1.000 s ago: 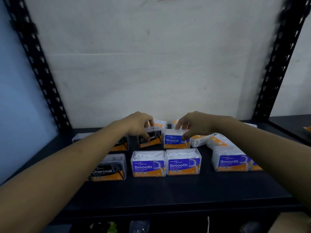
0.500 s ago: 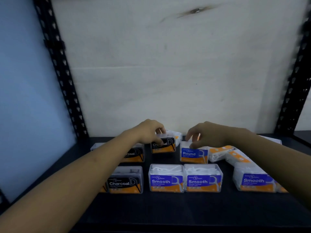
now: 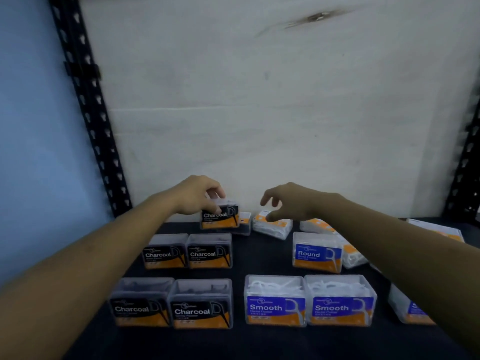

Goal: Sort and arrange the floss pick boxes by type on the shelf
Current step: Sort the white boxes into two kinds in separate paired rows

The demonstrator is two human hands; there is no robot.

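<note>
Having released the Round box [image 3: 317, 253] behind the Smooth pair [image 3: 309, 300], seemingly starting a Round row, the right hand [image 3: 293, 203] is hovering, fingers [image 3: 267, 196] spread and empty, over a tipped box [image 3: 272, 226] at the shelf's [image 3: 259, 341] back edge. The left hand [image 3: 197, 196] is still pinching a Charcoal box [image 3: 220, 218] there.

On the shelf [image 3: 259, 344], the front Charcoal boxes [image 3: 201, 304] stand side by side on the left, the back Charcoal boxes [image 3: 209, 252] just behind them. The Smooth boxes [image 3: 275, 301] sit front right, the Round box [image 3: 317, 253] behind them.
</note>
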